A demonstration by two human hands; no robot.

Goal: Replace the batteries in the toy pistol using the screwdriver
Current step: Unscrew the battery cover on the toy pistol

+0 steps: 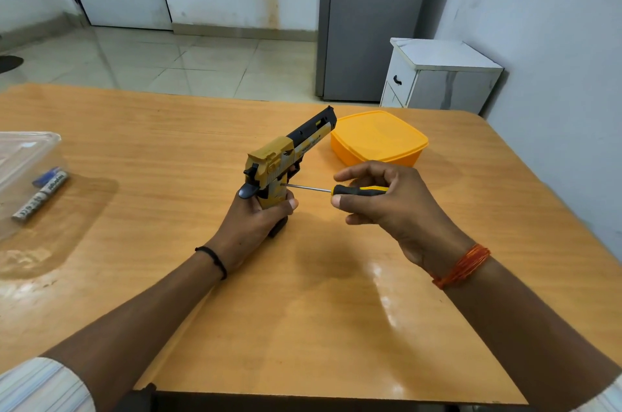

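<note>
A yellow and black toy pistol (286, 152) stands upright at the middle of the wooden table (303, 310), barrel pointing away and to the right. My left hand (259, 223) is wrapped around its grip from below. My right hand (387, 199) holds a black and yellow screwdriver (356, 190) level, and its metal tip touches the right side of the grip. Two batteries (42, 194) lie at the table's left side, next to a clear lid.
A closed yellow plastic box (380, 139) sits just behind and to the right of the pistol. A clear plastic lid or container (23, 156) lies at the left edge. Beyond the table are a grey fridge (370, 17) and a small white cabinet (437, 75).
</note>
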